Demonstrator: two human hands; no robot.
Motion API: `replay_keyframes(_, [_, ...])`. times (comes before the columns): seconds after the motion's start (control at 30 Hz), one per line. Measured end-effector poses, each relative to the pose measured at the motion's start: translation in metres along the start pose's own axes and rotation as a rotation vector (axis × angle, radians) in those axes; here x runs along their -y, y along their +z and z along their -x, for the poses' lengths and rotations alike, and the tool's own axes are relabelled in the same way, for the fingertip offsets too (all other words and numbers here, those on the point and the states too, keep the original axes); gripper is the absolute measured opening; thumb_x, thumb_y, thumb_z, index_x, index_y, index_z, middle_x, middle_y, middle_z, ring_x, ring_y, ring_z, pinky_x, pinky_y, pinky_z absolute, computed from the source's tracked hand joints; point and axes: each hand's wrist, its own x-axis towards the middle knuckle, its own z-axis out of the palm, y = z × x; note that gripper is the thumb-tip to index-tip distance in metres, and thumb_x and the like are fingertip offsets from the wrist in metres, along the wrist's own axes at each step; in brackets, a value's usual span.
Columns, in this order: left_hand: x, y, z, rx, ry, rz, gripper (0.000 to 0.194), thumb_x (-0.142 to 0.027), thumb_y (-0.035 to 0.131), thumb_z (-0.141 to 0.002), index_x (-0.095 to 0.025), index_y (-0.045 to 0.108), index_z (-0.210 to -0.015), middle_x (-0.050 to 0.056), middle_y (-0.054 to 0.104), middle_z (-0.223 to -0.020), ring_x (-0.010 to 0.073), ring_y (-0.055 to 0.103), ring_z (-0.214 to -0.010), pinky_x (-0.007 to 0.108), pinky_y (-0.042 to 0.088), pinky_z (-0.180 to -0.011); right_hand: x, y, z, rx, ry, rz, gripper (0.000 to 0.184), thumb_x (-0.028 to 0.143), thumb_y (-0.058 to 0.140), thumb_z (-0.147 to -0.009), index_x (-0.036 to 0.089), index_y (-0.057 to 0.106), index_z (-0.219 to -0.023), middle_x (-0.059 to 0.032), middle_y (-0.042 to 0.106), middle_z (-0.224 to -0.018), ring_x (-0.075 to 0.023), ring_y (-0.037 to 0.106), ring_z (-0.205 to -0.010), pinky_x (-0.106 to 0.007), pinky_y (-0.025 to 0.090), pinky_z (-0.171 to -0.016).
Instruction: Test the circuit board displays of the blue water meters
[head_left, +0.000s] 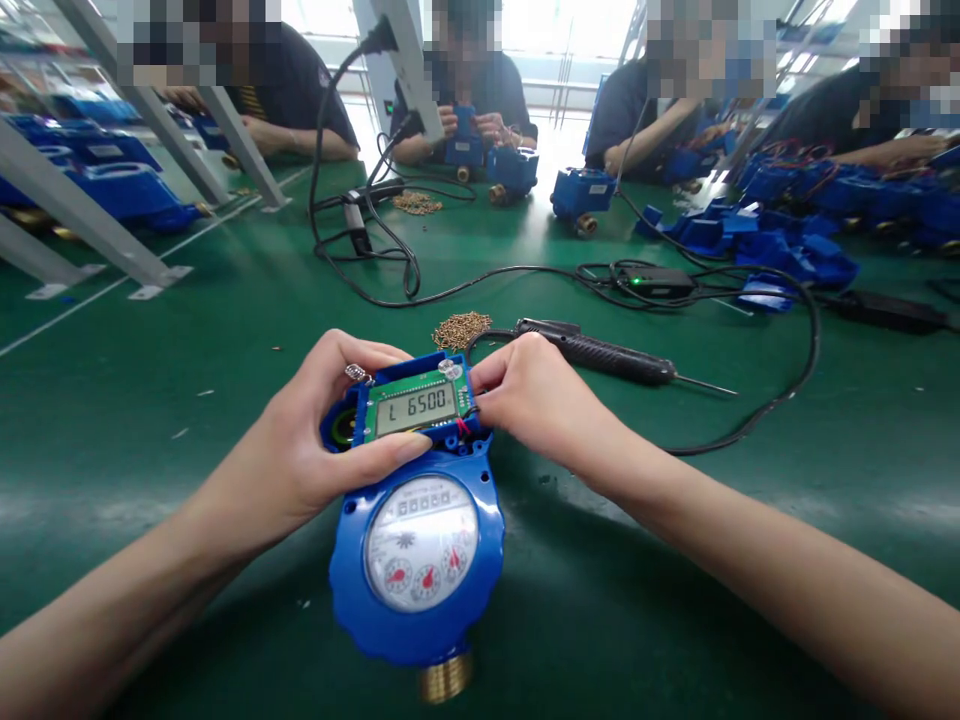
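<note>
A blue water meter [417, 560] lies on the green table in front of me, its brass fitting toward me and its white dial facing up. At its far end sits a green circuit board with an LCD [415, 408] that reads "L 6500". My left hand [315, 440] is wrapped round the left side of that end, thumb pressed along the board's near edge. My right hand [525, 395] is closed at the board's right edge, fingertips pinched by the red wires there.
Just beyond the meter lie a pile of small brass screws [461, 328] and a black electric screwdriver [607, 357] with its cable looping right. Several other people sit across the table handling blue meters [581, 192]. Grey metal frame legs [90, 215] stand at the left.
</note>
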Motion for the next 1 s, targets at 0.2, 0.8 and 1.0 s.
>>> replay_keyframes(0.2, [0.002,0.000,-0.003,0.013,0.003,-0.050,0.052,-0.054,0.082,-0.070,-0.032,0.052,-0.107,0.000,0.061,-0.121,0.0269,0.062,-0.110,0.045,0.053,-0.094,0.002,0.008,-0.001,-0.145,0.009,0.163,0.020,0.007,0.064,-0.070,0.014,0.082,-0.074,-0.0032,0.063,-0.061,-0.0126,0.052,-0.064,-0.022,0.028,-0.053])
replay_keyframes(0.8, [-0.019,0.001,-0.001,0.081,-0.084,0.042,0.047,-0.047,0.079,-0.076,-0.027,0.050,-0.108,0.000,0.058,-0.118,0.0249,0.057,-0.109,0.040,0.046,-0.092,0.002,-0.008,-0.022,-0.080,-0.365,0.356,0.041,-0.001,0.057,-0.068,0.018,0.050,-0.104,-0.0061,0.057,-0.107,-0.0156,0.054,-0.087,-0.024,0.040,-0.069])
replay_keyframes(1.0, [-0.021,0.001,-0.002,0.086,-0.059,0.008,0.044,-0.046,0.077,-0.077,-0.028,0.051,-0.107,0.000,0.059,-0.117,0.0278,0.057,-0.111,0.040,0.046,-0.088,0.006,-0.027,-0.051,0.446,-0.606,0.276,0.029,0.022,0.067,-0.081,0.017,0.054,-0.106,0.0030,0.060,-0.089,-0.0111,0.053,-0.078,-0.022,0.037,-0.071])
